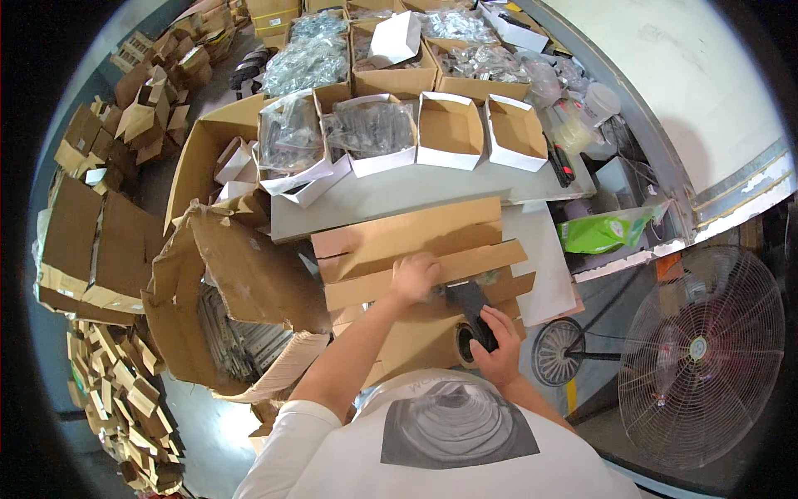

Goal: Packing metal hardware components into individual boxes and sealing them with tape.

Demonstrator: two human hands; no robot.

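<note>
In front of me an elongated cardboard box [407, 235] stands on the table with its long flaps raised. My left hand [416, 277] is closed over the near long flap [465, 262], its fingers bent over the edge. My right hand [499, 343] grips a black tape dispenser [469, 303], held tilted at the right end of the box. Beside that hand shows a round tape roll [465, 344], partly covered by the fingers. The inside of the box is mostly hidden by flaps and hands.
A big torn carton [249, 274] with stacked grey parts stands at my left. Beyond the box are shallow white trays [450, 129], some holding bagged parts. A fan [698, 349] stands at the right, near a green packet [605, 231]. Flattened cardboard [125, 399] lies on the floor.
</note>
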